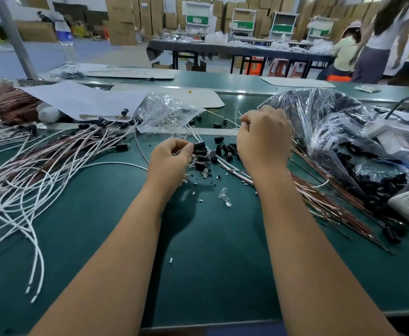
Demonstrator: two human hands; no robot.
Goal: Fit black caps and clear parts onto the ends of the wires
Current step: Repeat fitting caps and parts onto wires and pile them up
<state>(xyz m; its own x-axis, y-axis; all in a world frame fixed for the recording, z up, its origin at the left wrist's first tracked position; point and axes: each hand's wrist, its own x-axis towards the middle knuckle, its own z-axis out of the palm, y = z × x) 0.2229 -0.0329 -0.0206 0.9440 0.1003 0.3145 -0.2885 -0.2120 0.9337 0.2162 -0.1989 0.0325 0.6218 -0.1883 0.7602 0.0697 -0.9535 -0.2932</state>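
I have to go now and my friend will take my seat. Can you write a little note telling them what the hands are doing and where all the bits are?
Left hand: pinches a black cap at the loose pile of caps.
Right hand: curled, raised above the table; it seems to pinch a thin wire end, hard to tell.
Clear parts: a few lie loose on the green table; more in the clear bag.
Done: white wires with caps on, piled left.
Left: bare wires on the right; more caps in the big bag.

Bright even light, warped edges
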